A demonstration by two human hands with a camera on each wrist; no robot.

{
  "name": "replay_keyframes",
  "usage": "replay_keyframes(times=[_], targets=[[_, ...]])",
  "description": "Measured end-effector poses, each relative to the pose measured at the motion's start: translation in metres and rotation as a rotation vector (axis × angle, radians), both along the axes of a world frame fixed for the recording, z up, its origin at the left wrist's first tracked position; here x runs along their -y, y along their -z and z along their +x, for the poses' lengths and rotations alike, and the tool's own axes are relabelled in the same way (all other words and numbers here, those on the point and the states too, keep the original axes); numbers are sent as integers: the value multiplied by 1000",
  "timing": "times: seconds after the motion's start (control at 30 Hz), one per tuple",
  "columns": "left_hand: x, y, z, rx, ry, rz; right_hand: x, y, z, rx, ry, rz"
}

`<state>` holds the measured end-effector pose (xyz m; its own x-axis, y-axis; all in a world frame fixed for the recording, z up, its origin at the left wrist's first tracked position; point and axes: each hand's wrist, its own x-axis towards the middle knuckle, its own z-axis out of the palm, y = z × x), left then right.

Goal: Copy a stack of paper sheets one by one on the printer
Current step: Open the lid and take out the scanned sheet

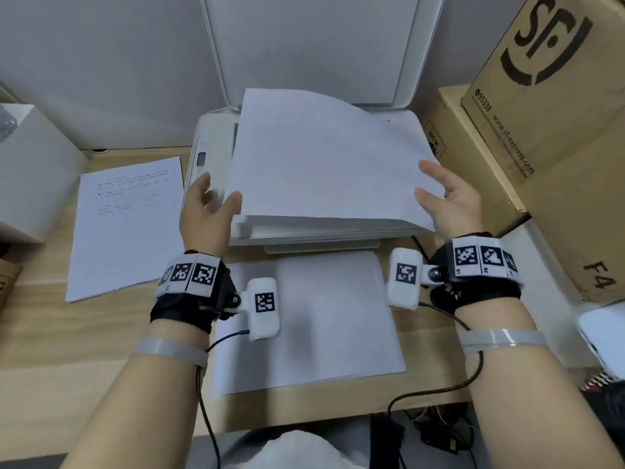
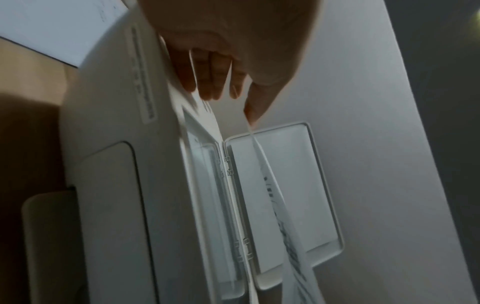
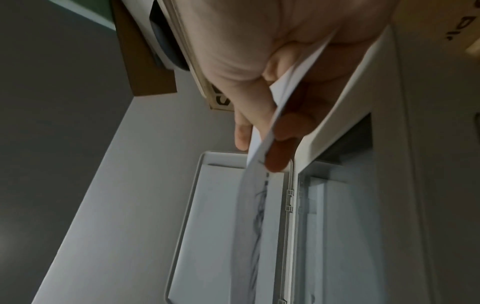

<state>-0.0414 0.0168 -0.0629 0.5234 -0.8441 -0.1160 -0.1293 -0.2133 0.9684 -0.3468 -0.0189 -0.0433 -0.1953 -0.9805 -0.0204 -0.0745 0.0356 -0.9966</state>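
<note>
Pinching the sheet (image 1: pixel 324 157) at 3 and 9 o'clock, both hands' fingers (image 3: pixel 281 142) clamped on its edges above the printer (image 1: pixel 216 137) glass, I judge uneven lowering could land it crooked.

A plain white sheet (image 1: pixel 324 157) shows its blank side above a white printer (image 1: pixel 216 130) on a pale wood-grain desk (image 1: pixel 101 333). Black-and-white square markers pattern the wristbands (image 1: pixel 189 274), while brown cardboard boxes (image 1: pixel 558 147) carry black lettering.
</note>
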Motion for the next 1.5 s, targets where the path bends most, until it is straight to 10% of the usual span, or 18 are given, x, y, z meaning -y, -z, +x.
replay_keyframes(times=[0.23, 0.67, 1.1, 1.5], targets=[[-36, 1, 6, -375, 37, -115, -37, 28, 1, 170, -61, 73], [-116, 85, 21, -196, 100, 433, -104, 128, 11, -184, -130, 430], [-116, 108, 37, -14, 102, 693, -105, 133, 16, -693, -226, 521], [-114, 88, 44, -37, 265, 897, -101, 128, 13, -679, -206, 563]])
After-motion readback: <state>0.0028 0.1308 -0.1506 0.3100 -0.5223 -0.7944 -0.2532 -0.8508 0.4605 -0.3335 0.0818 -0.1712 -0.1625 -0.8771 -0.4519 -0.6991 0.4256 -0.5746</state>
